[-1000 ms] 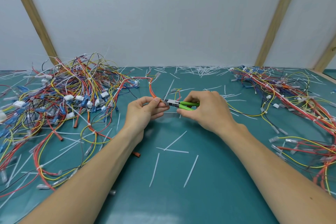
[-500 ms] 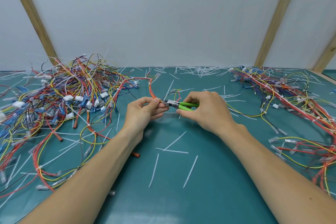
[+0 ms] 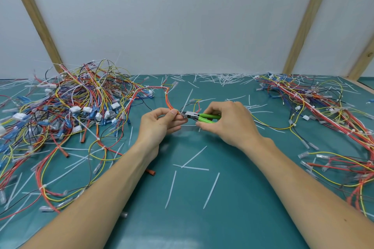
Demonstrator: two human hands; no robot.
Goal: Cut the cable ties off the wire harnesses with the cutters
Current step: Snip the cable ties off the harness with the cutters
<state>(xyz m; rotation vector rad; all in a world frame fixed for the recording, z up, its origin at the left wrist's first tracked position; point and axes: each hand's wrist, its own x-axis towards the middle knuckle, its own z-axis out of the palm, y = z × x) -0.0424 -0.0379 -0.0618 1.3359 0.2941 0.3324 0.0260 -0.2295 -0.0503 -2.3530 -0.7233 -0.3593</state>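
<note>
Pinching an orange wire bundle above the teal mat, the left hand steadies it; the right hand grips the green-handled cutters, tip at the bundle. Wires look limp and light, best held near the tie. I count one cutter and two harness piles.

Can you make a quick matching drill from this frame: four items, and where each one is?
Items:
1. cutters
2. orange wire bundle
3. big tangled wire pile
4. heap of cut ties

Places:
A. far edge of the mat, centre
B. held in the right hand
C. left side of the mat
D. pinched in the left hand

Pairs: 1-B, 2-D, 3-C, 4-A
</note>
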